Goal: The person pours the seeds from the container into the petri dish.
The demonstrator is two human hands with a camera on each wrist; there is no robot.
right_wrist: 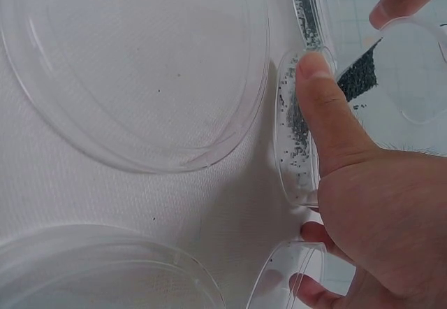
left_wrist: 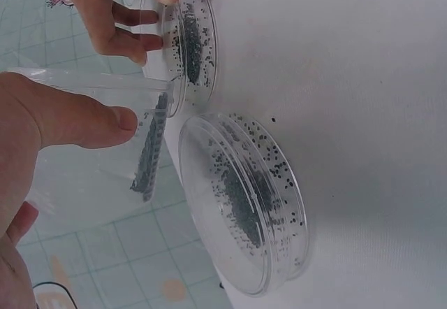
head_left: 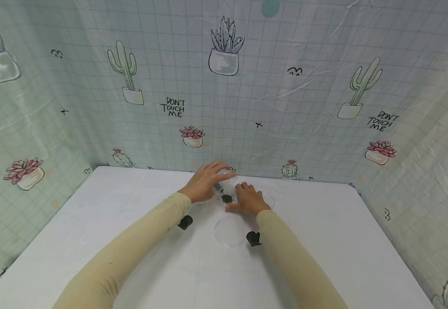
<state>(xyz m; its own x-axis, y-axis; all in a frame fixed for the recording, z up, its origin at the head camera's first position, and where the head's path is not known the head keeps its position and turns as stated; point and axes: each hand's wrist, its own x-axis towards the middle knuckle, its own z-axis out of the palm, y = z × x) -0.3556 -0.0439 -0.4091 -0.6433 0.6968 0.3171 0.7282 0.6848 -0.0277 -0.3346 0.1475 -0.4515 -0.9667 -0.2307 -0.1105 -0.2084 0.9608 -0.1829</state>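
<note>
My left hand (head_left: 206, 182) holds a clear plastic cup (left_wrist: 77, 176), tipped sideways, its thumb along the side. Dark granules (right_wrist: 360, 78) lie heaped toward the cup's lowered rim. Under that rim is a clear petri dish (right_wrist: 284, 148) with a dark pile of the same granules (head_left: 227, 198) in it. My right hand (head_left: 250, 199) grips this dish, thumb at its near edge and fingers on the far side. Just left of it stands a lidded petri dish (left_wrist: 269, 281), also with granules inside, partly hidden by my left hand in the head view.
A clear dish (head_left: 230, 231) lies nearer me, with a few specks. Another clear dish (head_left: 270, 199) sits right of my right hand, partly covered by it. Stray granules (left_wrist: 273, 119) dot the white table (head_left: 324, 240). A patterned curtain (head_left: 255, 98) rises behind.
</note>
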